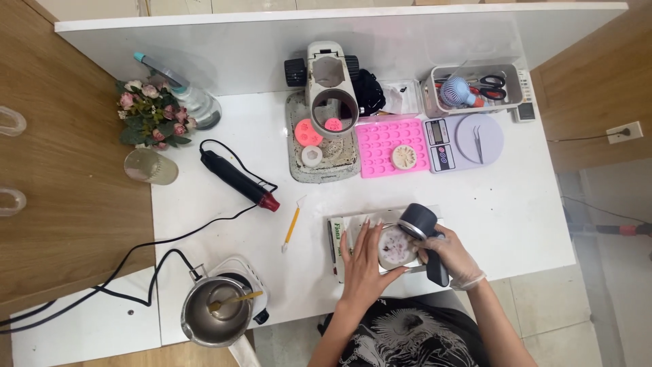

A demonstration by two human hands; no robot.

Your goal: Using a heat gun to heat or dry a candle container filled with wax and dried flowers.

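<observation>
White worktable [516, 204] ringed by wood floor, your left hand [363, 261] spread flat steadying a round pinkish speckled disc [396, 248], your right hand [448, 257] at three o'clock, fingers wrapped around a dark handheld tool [422, 231].

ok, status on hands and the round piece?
Left hand flat beside round pink piece. Right hand, gloved, grips dark handheld tool over it. Nothing blocking.

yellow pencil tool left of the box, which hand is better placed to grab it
Left, probably. The left hand lies flat beside the round piece, on the side nearer the yellow tool, and holds nothing. The right hand grips the dark handheld device farther away.
</observation>
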